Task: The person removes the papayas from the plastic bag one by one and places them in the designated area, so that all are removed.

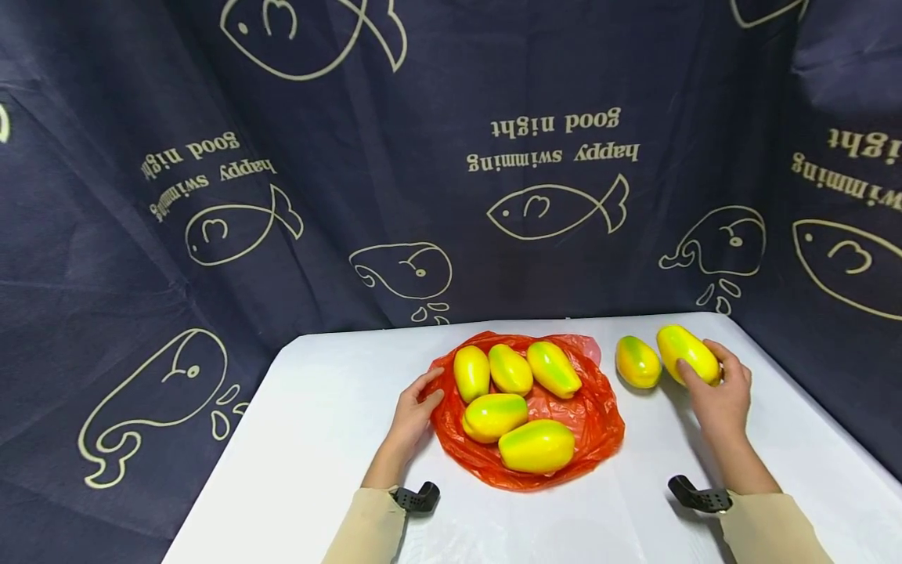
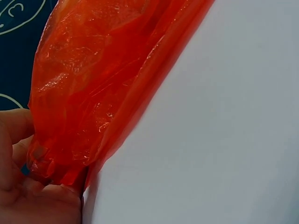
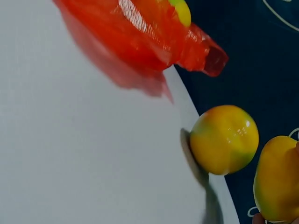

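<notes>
My right hand [image 1: 723, 395] holds a yellow-green papaya [image 1: 685, 351] between thumb and fingers, at the back right of the table. In the right wrist view part of that held papaya [image 3: 279, 182] shows at the right edge. Just left of it a second papaya [image 1: 638, 363] lies on the table. A red plastic bag [image 1: 595, 427] is spread open at the middle, with several papayas [image 1: 537, 446] inside. My left hand [image 1: 414, 411] pinches the bag's left rim; in the left wrist view the fingers bracket the crumpled red plastic [image 2: 88, 93].
A white-covered table [image 1: 338, 407] bears everything. Behind it and along both sides hangs a dark blue cloth [image 1: 423, 172] with fish and whale drawings. A black strap device sits on each wrist.
</notes>
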`<state>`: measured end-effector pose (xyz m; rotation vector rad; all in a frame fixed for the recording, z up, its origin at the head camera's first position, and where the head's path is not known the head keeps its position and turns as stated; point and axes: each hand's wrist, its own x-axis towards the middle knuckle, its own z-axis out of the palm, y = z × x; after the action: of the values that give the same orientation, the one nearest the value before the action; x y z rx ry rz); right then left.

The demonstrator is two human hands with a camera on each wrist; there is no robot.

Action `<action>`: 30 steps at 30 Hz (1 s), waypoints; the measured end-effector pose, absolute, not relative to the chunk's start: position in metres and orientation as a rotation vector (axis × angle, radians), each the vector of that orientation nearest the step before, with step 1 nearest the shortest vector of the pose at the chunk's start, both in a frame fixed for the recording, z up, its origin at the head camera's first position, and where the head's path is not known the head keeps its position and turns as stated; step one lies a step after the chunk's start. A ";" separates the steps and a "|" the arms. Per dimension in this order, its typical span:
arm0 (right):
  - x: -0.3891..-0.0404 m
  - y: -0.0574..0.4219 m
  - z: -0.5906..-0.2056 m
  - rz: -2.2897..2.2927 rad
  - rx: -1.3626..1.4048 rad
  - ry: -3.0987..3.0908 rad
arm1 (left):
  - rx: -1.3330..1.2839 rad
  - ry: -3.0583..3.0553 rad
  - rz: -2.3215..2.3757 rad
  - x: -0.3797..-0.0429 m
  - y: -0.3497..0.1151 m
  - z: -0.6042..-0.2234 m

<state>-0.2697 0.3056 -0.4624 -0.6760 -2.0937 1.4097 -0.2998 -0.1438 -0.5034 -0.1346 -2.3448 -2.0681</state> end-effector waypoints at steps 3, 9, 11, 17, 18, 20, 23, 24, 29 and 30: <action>-0.271 0.308 -0.465 1.378 -0.687 -2.117 | -0.147 -2.342 -2.079 -0.300 -0.144 -0.503; -0.276 0.312 -0.472 1.316 -0.660 -2.201 | -0.145 -2.337 -2.093 -0.300 -0.144 -0.503; -0.278 0.313 -0.474 1.310 -0.663 -2.229 | -0.142 -2.340 -2.088 -0.300 -0.145 -0.503; -0.283 0.313 -0.478 1.288 -0.692 -2.263 | -0.135 -2.329 -2.109 -0.300 -0.145 -0.505; -0.283 0.314 -0.480 1.272 -0.692 -2.268 | -0.145 -2.323 -2.106 -0.301 -0.145 -0.505; -0.284 0.314 -0.482 1.236 -0.683 -2.283 | -0.162 -2.314 -2.094 -0.301 -0.144 -0.505; -0.286 0.313 -0.486 1.186 -0.673 -2.303 | -0.189 -2.295 -2.091 -0.300 -0.143 -0.504; -0.286 0.313 -0.487 1.176 -0.670 -2.307 | -0.189 -2.293 -2.092 -0.300 -0.143 -0.504; -0.289 0.312 -0.489 1.149 -0.662 -2.301 | -0.184 -2.287 -2.100 -0.299 -0.143 -0.504; -0.289 0.312 -0.489 1.146 -0.664 -2.306 | -0.185 -2.291 -2.095 -0.300 -0.143 -0.505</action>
<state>-0.2894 0.3123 -0.4892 -0.6645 -2.3063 1.1461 -0.2997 -0.1432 -0.5046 -0.1854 -2.2913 -2.0951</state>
